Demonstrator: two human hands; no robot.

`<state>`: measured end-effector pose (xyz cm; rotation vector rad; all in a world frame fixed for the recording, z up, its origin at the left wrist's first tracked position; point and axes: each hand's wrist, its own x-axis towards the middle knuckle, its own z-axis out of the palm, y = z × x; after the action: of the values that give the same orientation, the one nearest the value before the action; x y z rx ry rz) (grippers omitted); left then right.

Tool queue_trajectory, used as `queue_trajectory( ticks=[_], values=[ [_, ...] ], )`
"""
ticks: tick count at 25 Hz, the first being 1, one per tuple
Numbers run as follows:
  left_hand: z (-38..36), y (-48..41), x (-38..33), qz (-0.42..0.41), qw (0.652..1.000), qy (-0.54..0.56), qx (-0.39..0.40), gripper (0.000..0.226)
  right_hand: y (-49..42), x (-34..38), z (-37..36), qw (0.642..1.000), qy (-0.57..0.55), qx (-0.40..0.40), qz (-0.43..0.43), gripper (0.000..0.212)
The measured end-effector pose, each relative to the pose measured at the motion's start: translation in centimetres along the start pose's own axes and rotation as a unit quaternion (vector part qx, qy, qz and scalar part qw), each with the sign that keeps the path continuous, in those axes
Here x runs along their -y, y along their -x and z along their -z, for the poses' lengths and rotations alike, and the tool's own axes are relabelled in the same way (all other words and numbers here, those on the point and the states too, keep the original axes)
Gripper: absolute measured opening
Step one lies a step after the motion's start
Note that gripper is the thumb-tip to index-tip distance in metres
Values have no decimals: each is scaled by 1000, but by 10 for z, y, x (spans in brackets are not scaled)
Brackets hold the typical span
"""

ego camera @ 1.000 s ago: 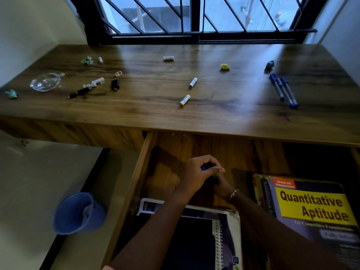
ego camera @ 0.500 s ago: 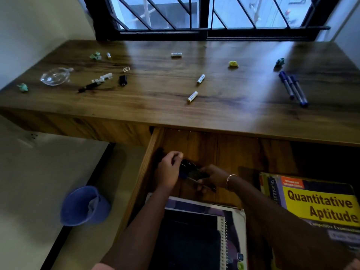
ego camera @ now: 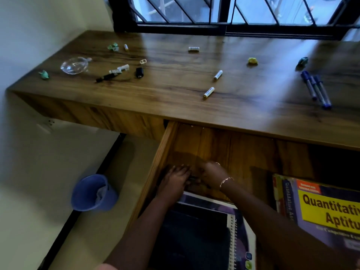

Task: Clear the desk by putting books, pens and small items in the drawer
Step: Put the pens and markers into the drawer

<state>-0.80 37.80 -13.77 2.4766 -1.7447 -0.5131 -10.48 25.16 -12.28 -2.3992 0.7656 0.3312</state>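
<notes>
Both my hands are low inside the open wooden drawer (ego camera: 214, 145), near its left side. My left hand (ego camera: 175, 181) and my right hand (ego camera: 212, 173) meet over some dark pens (ego camera: 193, 179), fingers curled on them; blur hides the exact grip. In the drawer lie a spiral notebook (ego camera: 241, 230) under my forearms and a yellow-and-purple book (ego camera: 321, 211) at the right. On the desk (ego camera: 175, 98) remain blue markers (ego camera: 316, 90), three white batteries (ego camera: 209, 92) (ego camera: 218, 74) (ego camera: 193, 49), a black pen (ego camera: 106, 76) and a small black adapter (ego camera: 139, 72).
A glass dish (ego camera: 74, 65) and green paper scraps (ego camera: 43, 74) sit at the desk's left. Crumpled yellow paper (ego camera: 252, 61) and a green scrap (ego camera: 302, 61) lie toward the right. A blue bin (ego camera: 93, 192) stands on the floor left of the drawer. A barred window backs the desk.
My hands have carried the dark pens from the drawer's middle toward its left side and lowered them to the drawer floor. The view has tilted and shifted.
</notes>
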Motion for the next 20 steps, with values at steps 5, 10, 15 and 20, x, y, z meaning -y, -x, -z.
queue_trajectory(
  ticks=[5,10,15,20],
  values=[
    [1,2,0,25,1000,-7,0,51,29,-37,-12,969,-191,-104,-116,41],
    [7,3,-1,19,1000,15,20,50,26,-24,-29,967,-221,-83,-95,35],
    [11,2,1,13,997,-22,69,50,30,-26,-27,963,-214,-122,-107,31],
    [20,5,5,-5,999,13,47,57,37,-30,-31,987,-126,-62,-75,35]
  ],
)
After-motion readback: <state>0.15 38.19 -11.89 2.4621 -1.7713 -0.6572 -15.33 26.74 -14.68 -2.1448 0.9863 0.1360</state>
